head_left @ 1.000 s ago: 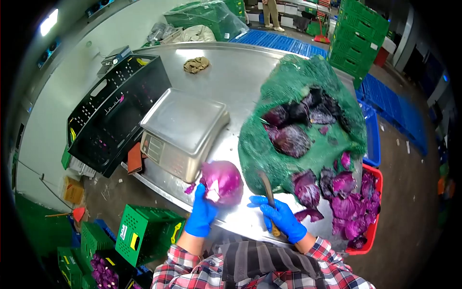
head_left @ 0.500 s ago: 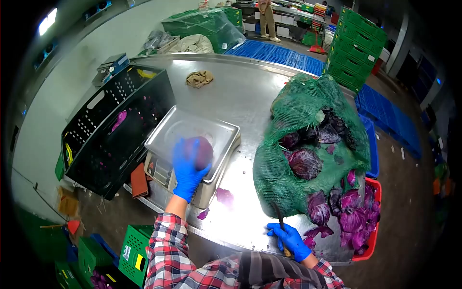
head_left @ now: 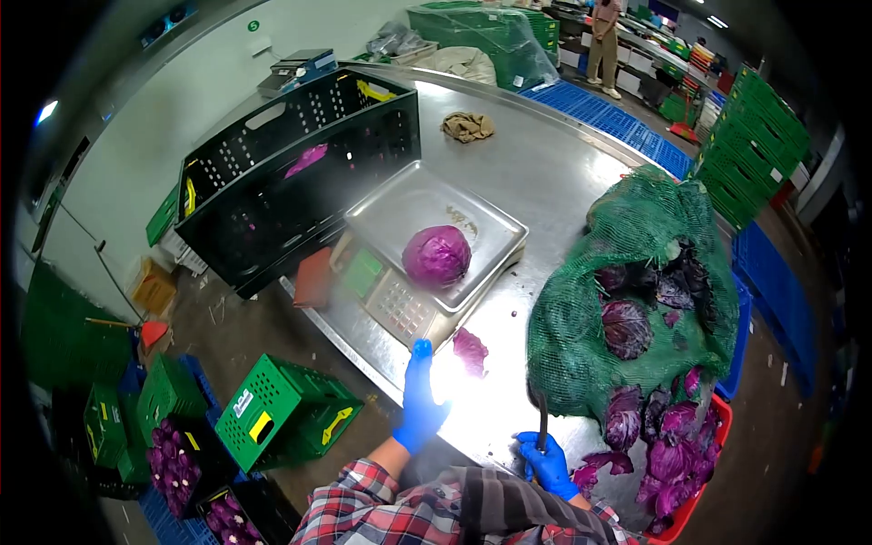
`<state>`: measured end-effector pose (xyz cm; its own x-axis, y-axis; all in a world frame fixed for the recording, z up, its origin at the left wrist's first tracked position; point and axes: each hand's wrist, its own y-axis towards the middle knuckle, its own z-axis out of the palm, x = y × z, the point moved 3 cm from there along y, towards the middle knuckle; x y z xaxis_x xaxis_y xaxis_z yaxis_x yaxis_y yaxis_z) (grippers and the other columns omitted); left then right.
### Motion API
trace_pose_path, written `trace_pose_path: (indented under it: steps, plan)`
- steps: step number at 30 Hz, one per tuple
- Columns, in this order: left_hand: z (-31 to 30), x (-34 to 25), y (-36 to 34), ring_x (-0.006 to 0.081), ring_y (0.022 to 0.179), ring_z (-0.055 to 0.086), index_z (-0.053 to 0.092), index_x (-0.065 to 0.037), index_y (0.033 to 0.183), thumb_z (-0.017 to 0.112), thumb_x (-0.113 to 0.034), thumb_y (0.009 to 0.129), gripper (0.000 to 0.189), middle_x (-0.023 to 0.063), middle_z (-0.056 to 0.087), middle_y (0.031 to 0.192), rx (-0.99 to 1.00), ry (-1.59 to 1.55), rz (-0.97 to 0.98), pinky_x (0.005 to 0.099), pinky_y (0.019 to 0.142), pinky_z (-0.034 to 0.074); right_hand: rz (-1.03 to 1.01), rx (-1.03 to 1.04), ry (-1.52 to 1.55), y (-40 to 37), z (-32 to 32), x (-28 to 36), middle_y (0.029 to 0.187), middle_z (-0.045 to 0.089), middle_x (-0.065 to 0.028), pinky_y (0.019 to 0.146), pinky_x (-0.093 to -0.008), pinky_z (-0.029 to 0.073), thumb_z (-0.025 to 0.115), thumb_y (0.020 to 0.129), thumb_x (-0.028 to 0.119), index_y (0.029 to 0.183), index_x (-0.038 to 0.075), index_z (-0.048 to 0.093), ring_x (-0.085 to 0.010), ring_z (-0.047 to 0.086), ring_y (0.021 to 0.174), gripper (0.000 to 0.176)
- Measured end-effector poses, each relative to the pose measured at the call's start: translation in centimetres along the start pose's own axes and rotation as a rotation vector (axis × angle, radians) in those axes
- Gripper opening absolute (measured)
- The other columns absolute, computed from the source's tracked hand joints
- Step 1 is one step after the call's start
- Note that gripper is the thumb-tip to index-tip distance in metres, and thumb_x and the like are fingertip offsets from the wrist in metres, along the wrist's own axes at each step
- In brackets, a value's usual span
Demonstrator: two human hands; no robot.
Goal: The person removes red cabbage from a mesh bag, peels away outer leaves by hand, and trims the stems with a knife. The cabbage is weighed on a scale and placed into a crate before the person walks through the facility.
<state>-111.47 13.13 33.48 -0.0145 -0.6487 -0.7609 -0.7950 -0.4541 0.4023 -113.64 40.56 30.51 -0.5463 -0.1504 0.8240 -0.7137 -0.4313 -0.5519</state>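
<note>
Head view, lower left of the frame: purple cabbages [head_left: 173, 468] fill a dark crate [head_left: 211, 454] near an open green crate [head_left: 272, 413] that lies tilted. Above, at upper left, a tall black crate [head_left: 318, 204] stands beside the scale [head_left: 400, 309], with a reddish-brown block [head_left: 312, 277] between them at the edge of the metal worktop [head_left: 536, 227]. One trimmed cabbage [head_left: 437, 257] rests on the scale's pan, near the middle of the frame.

The gloved left hand [head_left: 421, 404] is empty, its fingers extended upward, near the scale's front edge; whether it touches is unclear. Behind the scale lies a crumpled brown cloth [head_left: 467, 127]; just in front lies a loose purple leaf [head_left: 470, 352].

At lower centre-right the gloved right hand [head_left: 548, 468] is closed around a knife [head_left: 543, 422], blade up, near the green net bag [head_left: 577, 331]. That bag holds darker cabbages [head_left: 626, 329]; right of the knife, purple leaves [head_left: 672, 459] heap in a red bin [head_left: 724, 420].
</note>
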Motion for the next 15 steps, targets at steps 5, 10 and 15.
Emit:
trace_pose_path:
  steps: [5, 10, 15]
  plan:
    - [0.2, -0.4, -1.9, 0.0338, 0.135, 0.030, 0.025, 0.004, 0.141, 0.066, -0.013, 0.079, 0.076, 0.0212, 0.029, 0.145, 0.065, 0.071, -0.013, 0.0413, 0.111, 0.024, -0.004, 0.127, 0.015, 0.5, -0.1, -1.2, 0.081, 0.062, -0.0034, 0.047, -0.0198, 0.042, 0.058, 0.089, 0.011, 0.112, 0.003, 0.058, -0.0072, 0.051, 0.054, 0.024]
    - [0.0, 1.0, -1.2, 0.0324, 0.132, 0.033, 0.025, 0.003, 0.141, 0.069, -0.012, 0.077, 0.079, 0.0204, 0.029, 0.145, 0.035, -0.072, -0.076, 0.0414, 0.110, 0.026, 0.086, 0.181, -0.014, 1.0, 3.2, 3.1, 0.084, 0.062, -0.0021, 0.051, -0.0199, 0.043, 0.058, 0.091, 0.015, 0.114, 0.004, 0.059, -0.0063, 0.054, 0.061, 0.026]
    - [-2.6, 2.1, 3.4, 0.0293, 0.133, 0.032, 0.022, 0.002, 0.143, 0.072, -0.012, 0.075, 0.086, 0.0182, 0.027, 0.146, -0.082, -0.127, -0.065, 0.0408, 0.110, 0.026, -0.101, 0.076, -0.021, 5.5, 5.1, 8.8, 0.091, 0.063, -0.0025, 0.055, -0.0201, 0.044, 0.061, 0.090, 0.017, 0.115, 0.004, 0.060, -0.0062, 0.057, 0.068, 0.028]
